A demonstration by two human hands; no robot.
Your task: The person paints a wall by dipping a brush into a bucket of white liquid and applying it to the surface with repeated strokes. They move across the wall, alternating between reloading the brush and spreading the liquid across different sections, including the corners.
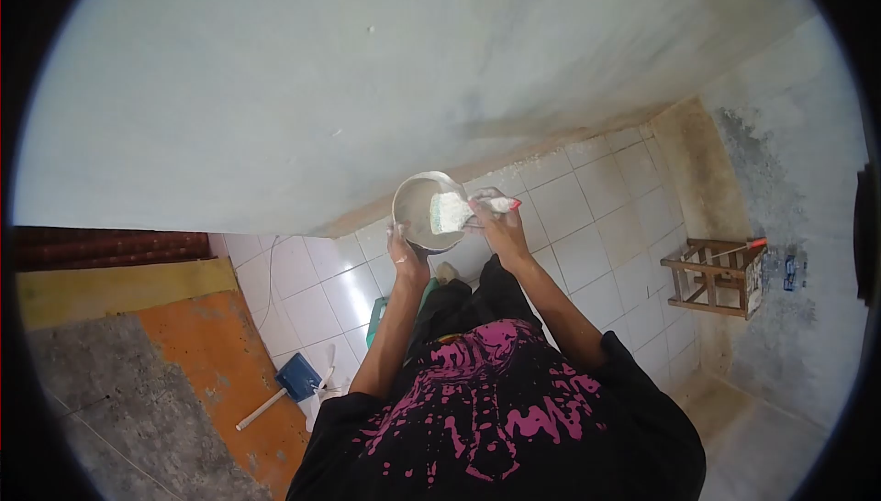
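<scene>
The bowl looked like dull metal, its inside smeared with wet, pale paste. The brush had bristles caked in the same white paste. The wall was matt, chalky plaster, stained brown near its foot. The floor tiles were glossy white ceramic. The crate was bare, rough wood. The shirt was black cloth with a pink print.

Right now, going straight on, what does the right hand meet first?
Likely the metal bowl in the left hand; the white-coated blade in the right hand points into it, depth unclear.
</scene>
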